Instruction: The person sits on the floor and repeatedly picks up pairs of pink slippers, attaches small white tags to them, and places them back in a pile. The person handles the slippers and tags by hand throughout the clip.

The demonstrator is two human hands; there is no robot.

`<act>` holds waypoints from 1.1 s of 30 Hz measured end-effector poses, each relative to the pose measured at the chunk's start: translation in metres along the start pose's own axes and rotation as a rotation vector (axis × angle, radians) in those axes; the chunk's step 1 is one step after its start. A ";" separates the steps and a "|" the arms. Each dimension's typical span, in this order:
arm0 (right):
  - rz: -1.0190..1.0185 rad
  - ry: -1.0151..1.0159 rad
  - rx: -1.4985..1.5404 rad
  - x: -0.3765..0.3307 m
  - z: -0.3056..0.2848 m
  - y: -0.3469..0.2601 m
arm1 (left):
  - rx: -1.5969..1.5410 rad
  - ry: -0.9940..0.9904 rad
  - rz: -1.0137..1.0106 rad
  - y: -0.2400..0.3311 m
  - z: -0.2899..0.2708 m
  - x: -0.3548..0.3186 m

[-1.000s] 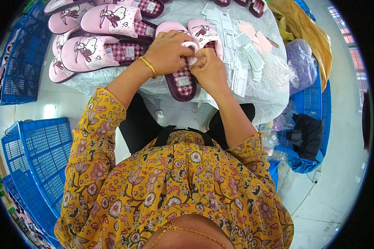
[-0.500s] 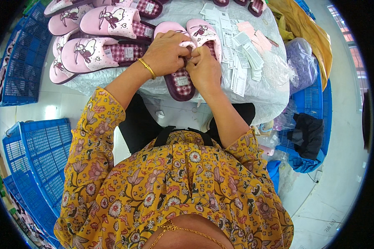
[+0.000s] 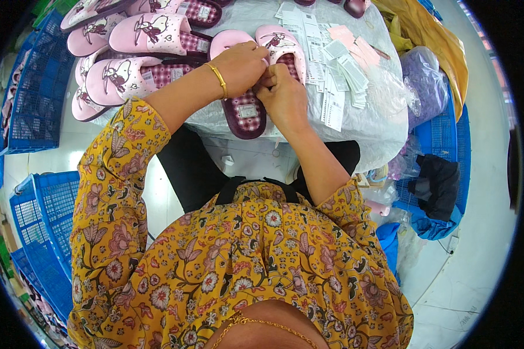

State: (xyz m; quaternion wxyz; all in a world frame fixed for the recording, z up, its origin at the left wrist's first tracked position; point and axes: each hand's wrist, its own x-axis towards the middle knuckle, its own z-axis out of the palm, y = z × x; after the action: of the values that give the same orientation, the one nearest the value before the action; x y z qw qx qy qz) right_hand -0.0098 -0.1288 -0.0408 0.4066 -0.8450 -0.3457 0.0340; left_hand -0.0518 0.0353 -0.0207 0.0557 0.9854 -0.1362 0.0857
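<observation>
A pair of pink slippers lies side by side at the table's near edge, each with a dark plaid insole: the left slipper [image 3: 247, 119] and the right slipper [image 3: 276, 41]. Over the left one's opening, my left hand [image 3: 237, 68] is closed, its fingertips pinched near the inner edges of the pair. My right hand [image 3: 286, 99] meets it there, thumb and fingers pressed together. Whatever sits between the fingertips is too small and covered to make out. Part of the left slipper's upper is hidden under my left hand.
More pink slippers [image 3: 119, 78] are piled on the left of the plastic-covered table [image 3: 381, 131]. Printed paper tags [image 3: 335, 104] and pink slips [image 3: 367, 53] lie to the right, beside thin white strands [image 3: 384, 96]. Blue crates [image 3: 32, 99] stand on both sides.
My left hand has shifted slightly right and up relative to the slippers, its wrist rolled over. The right hand stays close by, fingers still pinched. The whole view has moved a little.
</observation>
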 end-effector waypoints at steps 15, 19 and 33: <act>-0.323 -0.004 -0.161 -0.084 -0.072 0.028 | 0.069 0.298 0.065 0.008 -0.022 -0.018; -0.337 0.073 -0.271 -0.110 -0.056 0.038 | 0.044 0.298 0.025 0.012 -0.019 -0.017; -0.340 0.157 -0.057 -0.101 -0.073 0.042 | 0.074 0.257 0.001 0.012 -0.009 -0.018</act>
State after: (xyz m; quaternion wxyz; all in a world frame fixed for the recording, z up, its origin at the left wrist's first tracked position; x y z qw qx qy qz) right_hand -0.0387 -0.2573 -0.0447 0.4084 -0.7856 -0.4513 -0.1111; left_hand -0.0738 0.0294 -0.0141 0.0363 0.9676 -0.1253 0.2164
